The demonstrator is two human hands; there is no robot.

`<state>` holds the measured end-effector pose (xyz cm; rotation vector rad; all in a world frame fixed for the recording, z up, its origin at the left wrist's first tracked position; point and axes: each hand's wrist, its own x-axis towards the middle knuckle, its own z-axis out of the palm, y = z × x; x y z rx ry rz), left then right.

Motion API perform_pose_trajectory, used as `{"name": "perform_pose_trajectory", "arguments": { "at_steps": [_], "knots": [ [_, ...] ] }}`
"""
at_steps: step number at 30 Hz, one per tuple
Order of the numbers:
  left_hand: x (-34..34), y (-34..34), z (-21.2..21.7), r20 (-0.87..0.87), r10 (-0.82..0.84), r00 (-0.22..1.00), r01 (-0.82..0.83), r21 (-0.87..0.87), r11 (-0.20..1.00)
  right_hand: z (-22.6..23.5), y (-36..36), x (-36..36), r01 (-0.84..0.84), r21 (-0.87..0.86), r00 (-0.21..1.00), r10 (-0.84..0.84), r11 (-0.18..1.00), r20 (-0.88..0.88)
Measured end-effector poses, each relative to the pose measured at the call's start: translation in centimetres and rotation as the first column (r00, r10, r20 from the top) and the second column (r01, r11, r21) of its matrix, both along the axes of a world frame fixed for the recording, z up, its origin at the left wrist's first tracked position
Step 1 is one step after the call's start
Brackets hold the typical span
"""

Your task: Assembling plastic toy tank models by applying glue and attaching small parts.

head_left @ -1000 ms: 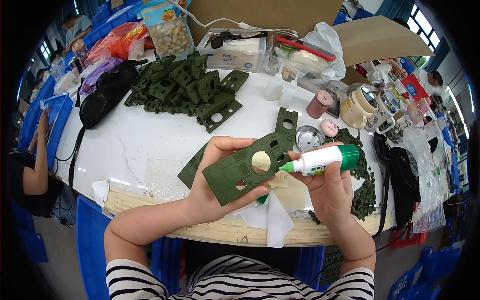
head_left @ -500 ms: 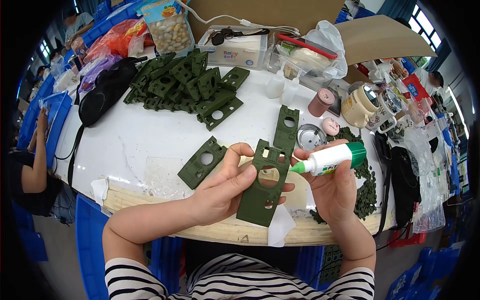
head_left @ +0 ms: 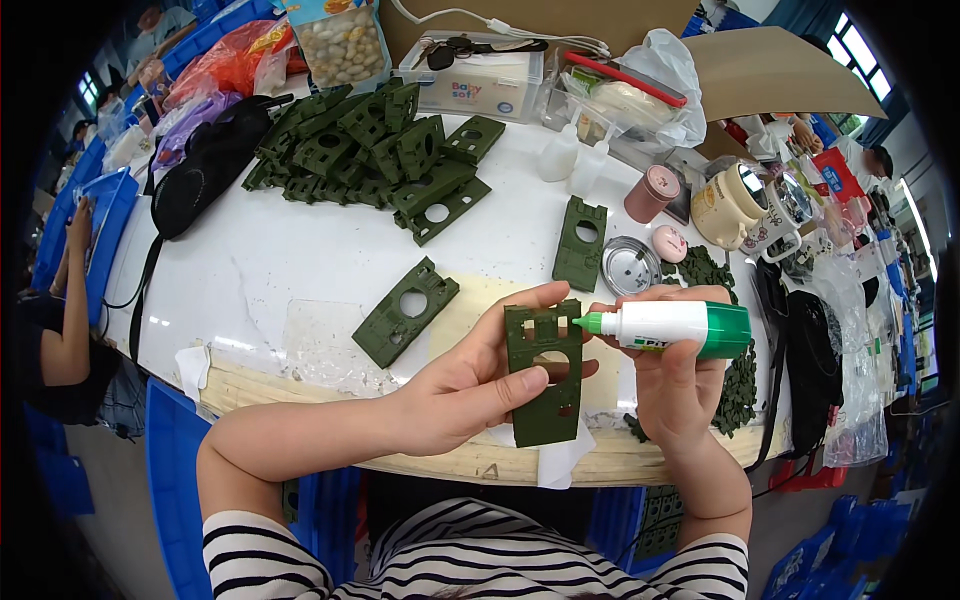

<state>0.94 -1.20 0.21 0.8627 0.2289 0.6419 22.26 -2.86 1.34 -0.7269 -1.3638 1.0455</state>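
My left hand is closed around the edge of a dark green plastic model hull plate with a large round hole and smaller cut-outs. My right hand grips a white glue bottle with a green end, held nearly level. Its pale green nozzle touches or almost touches the plate's upper right edge; I cannot tell which. Two similar plates lie apart on the table: one plate left of my hands, another plate beyond them. A heap of such plates sits farther back.
Small green parts are piled right of my right hand. Behind stand a round metal dish, a pink jar, a cream mug, clear squeeze bottles and a plastic box. A black bag lies at left.
The held plate has turned from a slant to nearly upright. The glue bottle has levelled out, and its nozzle has shifted up along the plate's right edge, near the top cut-outs.
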Motion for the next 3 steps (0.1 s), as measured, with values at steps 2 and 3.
{"name": "perform_pose_trajectory", "arguments": {
  "at_steps": [2,3],
  "knots": [
    [0.05,-0.01,-0.12,-0.02,0.031,0.999,-0.031,0.031,0.999,0.01,-0.13,-0.17,-0.014,0.033,0.999,0.015,0.999,-0.03],
    [0.1,-0.01,-0.2,-0.03,0.047,0.998,-0.046,0.047,0.998,-0.1,-0.21,-0.06,-0.018,0.025,1.0,0.019,1.0,-0.015]
  ]
}}
